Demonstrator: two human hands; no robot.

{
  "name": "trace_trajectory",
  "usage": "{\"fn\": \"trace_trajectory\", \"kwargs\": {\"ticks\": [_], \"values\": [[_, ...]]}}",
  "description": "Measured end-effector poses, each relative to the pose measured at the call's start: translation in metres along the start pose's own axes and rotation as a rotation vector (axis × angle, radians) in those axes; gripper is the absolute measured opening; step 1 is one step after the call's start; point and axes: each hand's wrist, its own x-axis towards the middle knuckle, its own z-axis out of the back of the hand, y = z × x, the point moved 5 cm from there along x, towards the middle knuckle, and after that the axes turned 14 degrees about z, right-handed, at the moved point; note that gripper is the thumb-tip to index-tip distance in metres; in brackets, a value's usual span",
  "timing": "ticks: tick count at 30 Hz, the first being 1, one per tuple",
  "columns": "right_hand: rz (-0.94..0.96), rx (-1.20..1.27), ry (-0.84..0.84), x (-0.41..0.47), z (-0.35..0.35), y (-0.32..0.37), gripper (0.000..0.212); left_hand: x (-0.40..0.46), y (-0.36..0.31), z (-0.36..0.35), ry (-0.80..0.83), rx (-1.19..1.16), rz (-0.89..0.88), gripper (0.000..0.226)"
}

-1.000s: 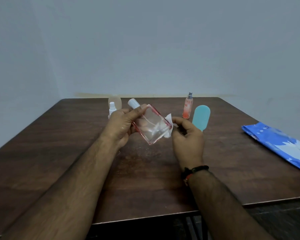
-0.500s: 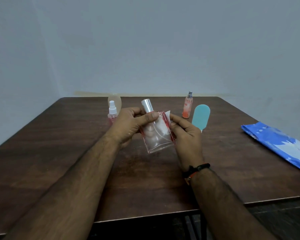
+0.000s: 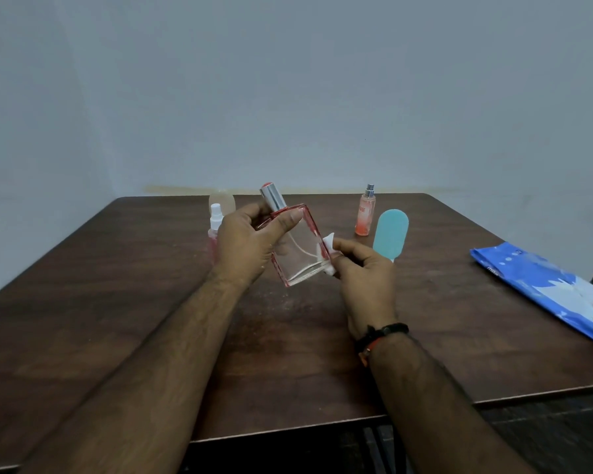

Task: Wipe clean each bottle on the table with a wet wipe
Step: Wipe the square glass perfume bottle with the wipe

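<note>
Near the middle of the frame, the left hand (image 3: 245, 242) grips a square glass bottle (image 3: 297, 246) with pink edges above the brown table (image 3: 117, 302). Its thumb lies across the bottle's upper face just below the silver cap (image 3: 272, 196), and the remaining fingers curl behind the glass. The bottle leans slightly, cap toward upper left, base toward lower right. The right hand (image 3: 363, 271) pinches a white wet wipe (image 3: 327, 246) between thumb and fingertips and presses it against the bottle's right edge, near the lower corner.

Compared with half a second ago, the bottle stands higher and more upright, and the wipe has slid from the front face to the right side edge.

Behind the left hand, a small pink spray bottle (image 3: 215, 222) stands partly hidden. An orange spray bottle (image 3: 366, 213) and a teal oval bottle (image 3: 390, 236) stand right of centre. A blue wipes pack (image 3: 541, 289) lies at the right edge.
</note>
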Motion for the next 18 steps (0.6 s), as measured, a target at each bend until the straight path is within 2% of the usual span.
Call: {"fn": "trace_trajectory", "kwargs": {"ticks": [3,6,10,13,16,18], "values": [[-0.044,0.077,-0.04,0.0,0.003,-0.002,0.025,-0.002,-0.006,0.002,-0.08,0.049,-0.033,0.06],[-0.087,0.17,-0.071,-0.001,0.004,-0.002,0.028,-0.001,-0.007,0.007,-0.155,0.047,-0.039,0.055],[-0.09,0.144,-0.043,-0.002,0.002,0.0,0.027,-0.003,-0.006,0.007,-0.203,0.031,-0.029,0.057],[-0.013,0.016,0.007,-0.005,0.003,0.005,0.026,-0.003,-0.001,0.004,-0.248,-0.011,0.012,0.043],[0.041,-0.017,0.068,-0.007,0.0,0.011,0.028,0.0,0.008,0.002,-0.288,-0.117,0.094,0.035],[0.046,-0.035,0.097,-0.008,-0.002,0.012,0.026,0.003,0.014,0.002,-0.304,-0.18,0.154,0.038]]}}
